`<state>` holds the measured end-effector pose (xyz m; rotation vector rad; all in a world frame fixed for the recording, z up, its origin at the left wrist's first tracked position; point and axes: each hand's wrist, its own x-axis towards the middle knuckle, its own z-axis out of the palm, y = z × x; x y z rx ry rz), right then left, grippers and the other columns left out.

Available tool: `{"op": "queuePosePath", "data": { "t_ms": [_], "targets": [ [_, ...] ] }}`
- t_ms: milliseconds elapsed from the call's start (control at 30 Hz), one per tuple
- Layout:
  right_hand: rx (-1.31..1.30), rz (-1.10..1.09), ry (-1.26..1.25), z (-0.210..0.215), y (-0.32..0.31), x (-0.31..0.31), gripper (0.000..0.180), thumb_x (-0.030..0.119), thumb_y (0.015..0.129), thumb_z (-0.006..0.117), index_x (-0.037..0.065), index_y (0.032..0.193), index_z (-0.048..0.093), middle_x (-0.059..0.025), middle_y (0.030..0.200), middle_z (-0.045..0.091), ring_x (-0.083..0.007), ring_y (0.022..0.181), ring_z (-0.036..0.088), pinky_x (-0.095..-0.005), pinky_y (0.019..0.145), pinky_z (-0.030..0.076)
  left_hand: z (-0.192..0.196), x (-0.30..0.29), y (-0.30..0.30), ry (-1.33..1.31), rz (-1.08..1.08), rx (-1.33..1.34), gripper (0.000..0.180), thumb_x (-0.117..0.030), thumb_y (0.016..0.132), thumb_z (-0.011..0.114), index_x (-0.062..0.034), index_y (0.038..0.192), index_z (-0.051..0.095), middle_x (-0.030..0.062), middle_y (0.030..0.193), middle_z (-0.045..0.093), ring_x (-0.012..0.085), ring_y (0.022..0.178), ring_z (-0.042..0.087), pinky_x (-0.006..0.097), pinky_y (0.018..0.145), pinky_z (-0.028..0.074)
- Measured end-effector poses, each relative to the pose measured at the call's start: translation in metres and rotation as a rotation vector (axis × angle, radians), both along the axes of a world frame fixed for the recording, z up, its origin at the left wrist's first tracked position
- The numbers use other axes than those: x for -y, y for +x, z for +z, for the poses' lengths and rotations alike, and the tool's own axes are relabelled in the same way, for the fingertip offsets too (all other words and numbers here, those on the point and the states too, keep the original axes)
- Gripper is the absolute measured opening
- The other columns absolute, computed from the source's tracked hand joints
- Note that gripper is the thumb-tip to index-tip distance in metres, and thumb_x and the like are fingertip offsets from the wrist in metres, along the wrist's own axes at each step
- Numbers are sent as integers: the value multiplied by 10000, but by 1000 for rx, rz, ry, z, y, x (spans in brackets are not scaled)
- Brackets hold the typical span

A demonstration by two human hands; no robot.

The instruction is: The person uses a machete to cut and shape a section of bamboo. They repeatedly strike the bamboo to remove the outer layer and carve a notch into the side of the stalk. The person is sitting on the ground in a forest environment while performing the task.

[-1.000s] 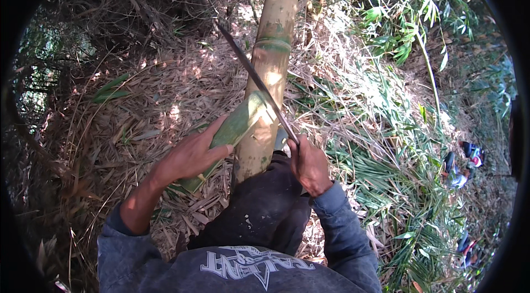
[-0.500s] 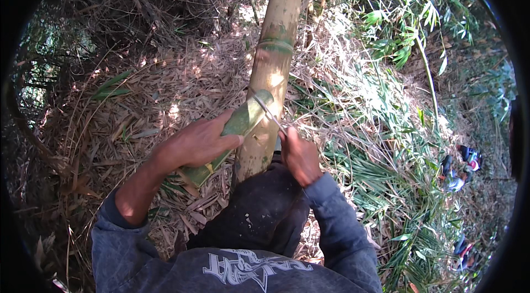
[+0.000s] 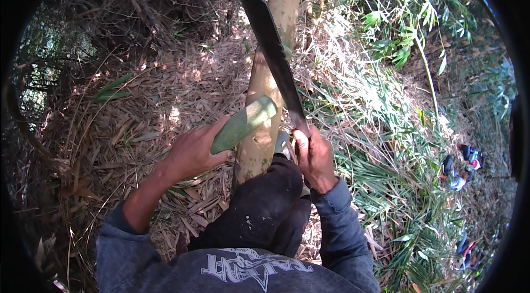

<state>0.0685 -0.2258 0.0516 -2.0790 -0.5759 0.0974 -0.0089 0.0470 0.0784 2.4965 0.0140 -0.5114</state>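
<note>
My left hand is closed round a short green bamboo piece. Its far end lies against or just over a thick yellowish bamboo trunk, which slants up and away from my knee. In my right hand is the handle of a machete, its fingers wrapped round it. The dark, broad blade points up and to the left, crossing in front of the trunk, with notches along its right edge. The lower end of the bamboo piece is hidden behind my left hand.
Dry bamboo leaves cover the ground on the left. Cut green leaves and twigs lie to the right. Leafy shoots stand at the upper right. A blue and dark bundle, hard to make out, lies at the far right.
The machete has come off the bamboo piece and swung upright, its broad side now showing. My right hand has moved slightly right and nearer. The bamboo piece has shifted within my left hand.
</note>
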Motion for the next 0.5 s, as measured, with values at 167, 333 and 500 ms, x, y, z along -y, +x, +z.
{"op": "queuePosePath", "data": {
  "t_ms": [167, 333, 500],
  "targets": [
    [-207, -63, -14, -22, -5, 12, 211, 206, 1003, 572, -2, 977, 548, -180, 589, 554, -349, 490, 556, -420, 487, 405, -20, 9, 6, 97, 2, 157, 823, -361, 794, 714, -79, 1480, 359, 228, 1070, 630, 423, 870, 663, 501, 746, 551],
    [-182, -37, -86, -29, -11, 18, 178, 164, 992, 583, -4, 1052, 569, -173, 601, 569, -332, 523, 587, -423, 522, 426, -34, 9, 5, 65, 65, 103, 822, -356, 798, 712, -75, 1479, 349, 236, 1083, 608, 430, 913, 655, 502, 790, 542],
    [-333, -17, -3, -35, -5, 14, 225, 220, 1009, 556, 1, 1060, 571, -168, 599, 564, -330, 517, 573, -429, 531, 424, -37, 3, 19, -160, 171, 45, 819, -310, 790, 743, -78, 1482, 372, 262, 1277, 581, 372, 1131, 622, 430, 929, 508]
  ]
}}
